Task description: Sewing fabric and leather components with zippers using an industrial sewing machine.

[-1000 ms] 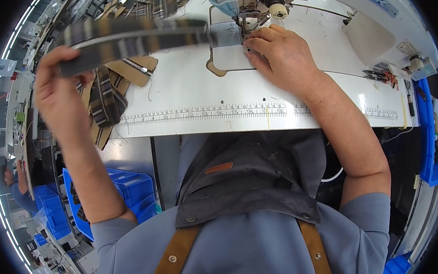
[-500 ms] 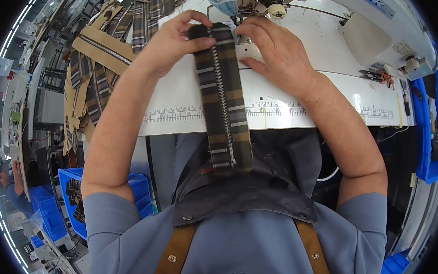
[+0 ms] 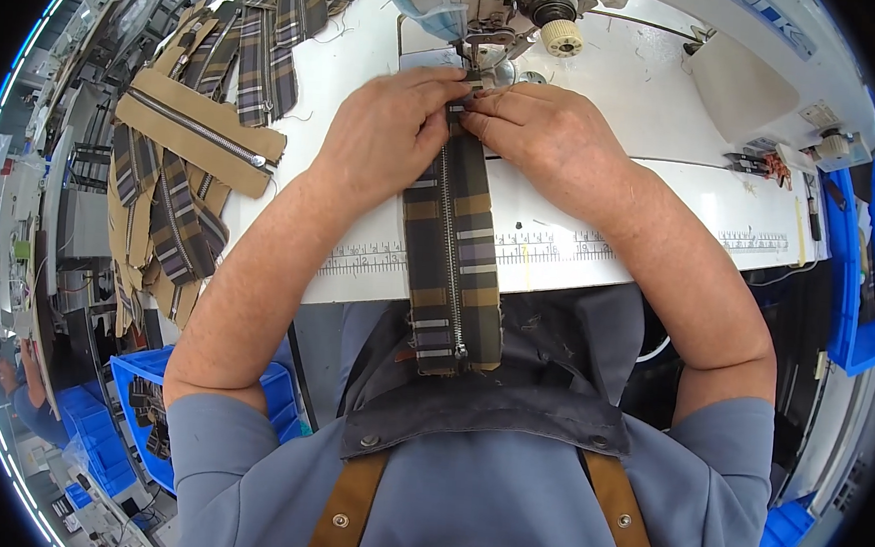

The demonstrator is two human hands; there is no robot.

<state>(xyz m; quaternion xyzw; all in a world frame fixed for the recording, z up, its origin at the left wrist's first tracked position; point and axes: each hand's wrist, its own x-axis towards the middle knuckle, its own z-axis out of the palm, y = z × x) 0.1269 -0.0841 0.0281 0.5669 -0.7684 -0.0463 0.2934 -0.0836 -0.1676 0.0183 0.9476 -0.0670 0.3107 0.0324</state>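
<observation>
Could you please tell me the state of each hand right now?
Left hand: closed, holding the plaid zipper strip near its far end.
Right hand: closed, holding that same end.

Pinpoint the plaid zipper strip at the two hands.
In the head view, the plaid zipper strip runs down the middle, its far end at the left hand and right hand, its near end past the table's front edge.

White strip lights (image 3: 37, 40) run down the far left of the room, lighting cluttered workbenches (image 3: 28, 223) over there, with blue plastic bins (image 3: 97, 433) set low beside them. Nearer me, the white desk (image 3: 658, 112) carries a ruler scale (image 3: 755, 241) along its front edge; a long blue tray (image 3: 847, 268) flanks its right end.
</observation>
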